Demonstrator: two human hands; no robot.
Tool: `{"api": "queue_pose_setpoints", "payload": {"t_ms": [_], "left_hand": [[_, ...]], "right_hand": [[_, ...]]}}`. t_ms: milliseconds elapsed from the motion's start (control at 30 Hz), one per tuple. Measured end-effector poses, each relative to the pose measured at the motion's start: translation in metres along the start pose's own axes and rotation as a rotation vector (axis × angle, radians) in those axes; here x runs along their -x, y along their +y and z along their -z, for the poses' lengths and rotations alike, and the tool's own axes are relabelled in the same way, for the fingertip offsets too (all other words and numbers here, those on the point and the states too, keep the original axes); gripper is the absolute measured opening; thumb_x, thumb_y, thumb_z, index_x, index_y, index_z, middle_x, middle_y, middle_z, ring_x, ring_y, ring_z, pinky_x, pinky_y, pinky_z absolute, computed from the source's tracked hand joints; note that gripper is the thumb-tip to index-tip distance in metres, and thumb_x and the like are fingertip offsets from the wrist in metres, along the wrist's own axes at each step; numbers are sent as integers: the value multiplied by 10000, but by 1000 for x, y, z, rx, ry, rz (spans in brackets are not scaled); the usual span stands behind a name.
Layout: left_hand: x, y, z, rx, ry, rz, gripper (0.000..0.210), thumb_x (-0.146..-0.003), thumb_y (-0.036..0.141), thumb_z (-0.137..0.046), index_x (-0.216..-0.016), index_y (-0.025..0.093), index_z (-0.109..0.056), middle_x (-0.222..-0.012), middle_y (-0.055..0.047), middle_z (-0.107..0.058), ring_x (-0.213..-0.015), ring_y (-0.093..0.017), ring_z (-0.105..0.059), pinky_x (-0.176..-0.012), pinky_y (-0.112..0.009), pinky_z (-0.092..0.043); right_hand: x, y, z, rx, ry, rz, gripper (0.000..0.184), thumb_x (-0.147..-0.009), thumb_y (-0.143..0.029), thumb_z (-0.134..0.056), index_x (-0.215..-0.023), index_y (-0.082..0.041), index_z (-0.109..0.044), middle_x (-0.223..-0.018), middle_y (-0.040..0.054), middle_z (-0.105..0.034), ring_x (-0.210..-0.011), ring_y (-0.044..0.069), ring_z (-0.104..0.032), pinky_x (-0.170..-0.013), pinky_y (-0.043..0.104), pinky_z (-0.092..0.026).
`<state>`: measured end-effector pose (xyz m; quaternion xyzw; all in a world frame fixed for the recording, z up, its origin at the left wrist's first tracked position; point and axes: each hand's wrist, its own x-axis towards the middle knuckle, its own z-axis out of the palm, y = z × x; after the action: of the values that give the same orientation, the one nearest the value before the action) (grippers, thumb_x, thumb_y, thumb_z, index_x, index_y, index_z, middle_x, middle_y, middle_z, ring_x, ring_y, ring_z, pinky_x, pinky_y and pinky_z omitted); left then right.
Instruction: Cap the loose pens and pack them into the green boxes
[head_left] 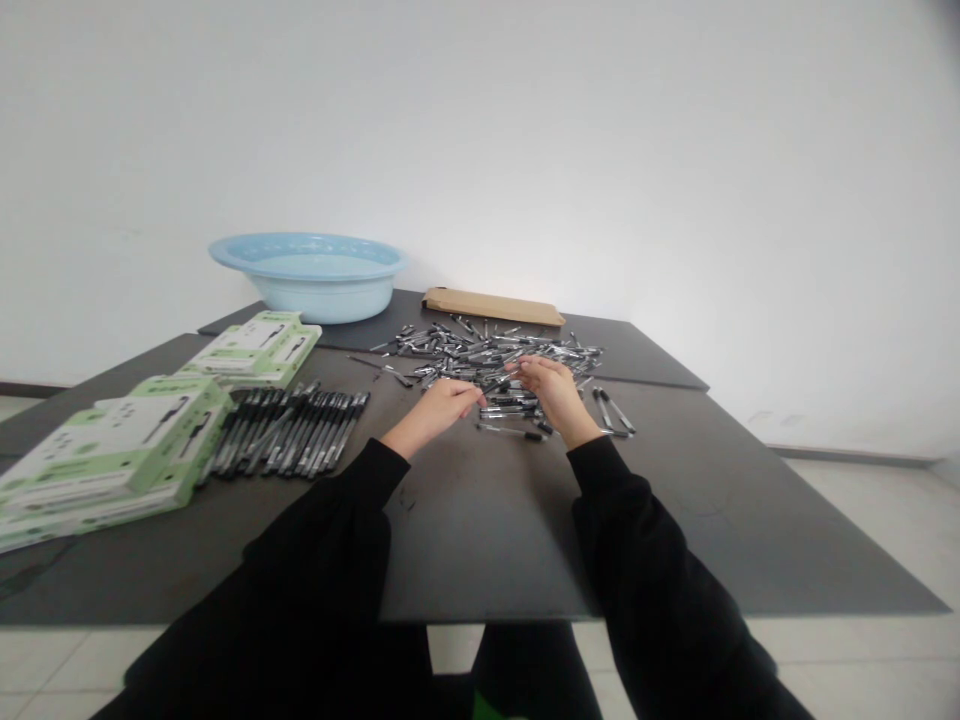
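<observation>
At the left of the flat dark-grey worktop (480,545), stacked green-and-white cardboard boxes (127,445) adjoin a row of clear plastic pens with black ends (289,430), with a round light-blue plastic basin (322,298) standing behind. The left hand (442,404), fingers drawn together, grips the left end of a slim clear-and-black plastic pen (500,383) over a loose heap of similar pens (480,353); a flat brown cardboard piece (493,307) lies behind the heap. The right hand (553,390), partly curled, pinches the pen's opposite end between thumb and fingertips, with further loose pens (616,410) to its right.
</observation>
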<state>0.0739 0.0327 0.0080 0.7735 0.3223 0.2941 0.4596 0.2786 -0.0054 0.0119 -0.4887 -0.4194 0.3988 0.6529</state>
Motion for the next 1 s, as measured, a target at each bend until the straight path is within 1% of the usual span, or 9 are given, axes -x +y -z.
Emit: {"api": "queue_pose_setpoints", "payload": {"t_ms": [100,267,367,467,600,767,867,1000], "left_hand": [[1,1,0,3,0,8,373,-821,440,-482,-745,148,-702,-506,46,-436,-472,-105,-397,-500,-248,-304],[1,2,0,-17,1,3,358,-828,408,-480,-748,143,-707,-500,43,-432,-474,-107,-395,-491,-241,-294],[2,4,0,-44,0,-10,364,-838,396,-472,-792,135,-722,-510,45,-431,-476,-109,-388,-498,-242,-290],[3,6,1,-93,28,-50,387,-853,410,-468,-836,130,-735,-522,42,-436,-497,-117,-388,-517,-247,-292],[5,9,2,-127,47,-92,388,-859,411,-467,-801,134,-732,-525,33,-447,-535,-127,-392,-538,-249,-290],[6,8,3,-116,81,-113,382,-848,413,-477,-794,134,-731,-511,41,-405,-537,-123,-370,-544,-251,-269],[6,4,3,-99,85,-101,403,-840,444,-482,-795,131,-732,-511,46,-386,-519,-115,-346,-534,-256,-249],[6,2,0,2,88,-78,435,-833,492,-483,-815,129,-722,-495,55,-364,-488,-105,-314,-517,-254,-238]], "right_hand": [[0,1,-1,32,-28,-9,243,-665,-362,-725,-835,-193,-684,-911,81,-783,-834,217,-716,-740,326,-511],[2,3,-6,26,-69,-33,257,-633,-364,-750,-819,-193,-700,-877,78,-785,-777,207,-701,-737,331,-513],[4,6,-12,36,-75,-37,276,-626,-372,-773,-817,-184,-707,-860,78,-784,-744,195,-685,-751,337,-511],[8,7,-17,27,-74,19,305,-646,-400,-782,-844,-180,-710,-854,75,-779,-742,186,-679,-797,351,-518],[11,4,-20,23,-106,73,320,-665,-422,-782,-866,-183,-708,-880,69,-776,-715,168,-666,-816,351,-523],[15,-2,-20,24,-99,66,327,-657,-426,-789,-859,-182,-708,-903,76,-776,-691,159,-653,-792,344,-520],[17,-5,-23,36,-111,86,323,-662,-433,-782,-855,-188,-698,-911,74,-775,-698,159,-652,-793,345,-520],[20,-9,-27,59,-107,124,317,-674,-450,-767,-849,-205,-668,-897,68,-772,-729,172,-664,-820,361,-524]]}}
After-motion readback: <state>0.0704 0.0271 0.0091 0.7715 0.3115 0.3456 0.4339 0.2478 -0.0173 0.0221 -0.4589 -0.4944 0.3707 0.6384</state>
